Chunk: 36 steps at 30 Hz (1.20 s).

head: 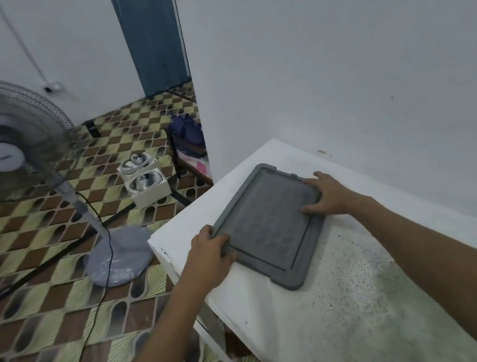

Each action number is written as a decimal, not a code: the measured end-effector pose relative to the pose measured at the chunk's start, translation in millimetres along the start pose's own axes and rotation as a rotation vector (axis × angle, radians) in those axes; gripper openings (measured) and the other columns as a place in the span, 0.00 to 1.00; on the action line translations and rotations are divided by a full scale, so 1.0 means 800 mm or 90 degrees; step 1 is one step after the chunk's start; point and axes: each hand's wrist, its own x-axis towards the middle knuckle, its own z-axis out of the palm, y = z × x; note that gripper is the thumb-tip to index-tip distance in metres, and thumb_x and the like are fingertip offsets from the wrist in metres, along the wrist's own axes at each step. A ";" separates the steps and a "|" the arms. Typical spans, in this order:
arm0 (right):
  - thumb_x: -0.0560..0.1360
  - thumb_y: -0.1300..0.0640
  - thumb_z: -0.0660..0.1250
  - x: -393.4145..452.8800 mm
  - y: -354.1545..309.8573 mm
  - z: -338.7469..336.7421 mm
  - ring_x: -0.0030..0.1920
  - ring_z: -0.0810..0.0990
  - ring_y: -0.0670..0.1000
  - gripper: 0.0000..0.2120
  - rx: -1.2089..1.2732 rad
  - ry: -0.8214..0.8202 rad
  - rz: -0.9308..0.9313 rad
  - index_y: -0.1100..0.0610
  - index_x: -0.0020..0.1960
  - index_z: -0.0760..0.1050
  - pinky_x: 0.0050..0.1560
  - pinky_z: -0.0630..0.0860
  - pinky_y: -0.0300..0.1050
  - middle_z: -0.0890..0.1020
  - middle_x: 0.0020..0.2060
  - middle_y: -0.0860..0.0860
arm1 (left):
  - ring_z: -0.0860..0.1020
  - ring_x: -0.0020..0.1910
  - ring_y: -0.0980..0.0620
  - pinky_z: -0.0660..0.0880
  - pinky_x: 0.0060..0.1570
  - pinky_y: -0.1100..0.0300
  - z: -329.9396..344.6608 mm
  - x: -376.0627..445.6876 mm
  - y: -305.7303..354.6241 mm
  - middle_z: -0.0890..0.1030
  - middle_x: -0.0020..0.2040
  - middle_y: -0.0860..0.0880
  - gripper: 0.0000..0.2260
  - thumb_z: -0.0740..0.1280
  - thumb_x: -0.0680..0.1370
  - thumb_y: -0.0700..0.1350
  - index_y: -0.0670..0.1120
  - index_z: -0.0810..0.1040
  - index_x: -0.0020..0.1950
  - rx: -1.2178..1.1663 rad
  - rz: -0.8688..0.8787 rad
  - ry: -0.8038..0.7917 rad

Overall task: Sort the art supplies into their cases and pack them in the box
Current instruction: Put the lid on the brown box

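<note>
Step in hand, by my reading: handling the flat grey case [269,225] on the white table [322,315], either positioning it or readying to open it. No loose art supplies or box in view. Next move likely calls for finding the latch (small tab on the far edge, perhaps) and lifting the lid.

Case lies between both hands. Left hand [210,255] grips its near-left corner, fingers curled over the rim. Right hand [329,195] rests on the far-right edge, fingers fairly straight, pressing down.
</note>
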 end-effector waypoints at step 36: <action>0.48 0.30 0.78 -0.598 0.214 -0.186 0.60 0.76 0.52 0.59 0.183 0.318 0.214 0.48 0.73 0.62 0.62 0.75 0.50 0.73 0.61 0.51 | 0.63 0.72 0.50 0.61 0.68 0.63 0.021 -0.166 0.464 0.53 0.75 0.49 0.32 0.70 0.73 0.57 0.45 0.67 0.72 -0.225 0.365 0.038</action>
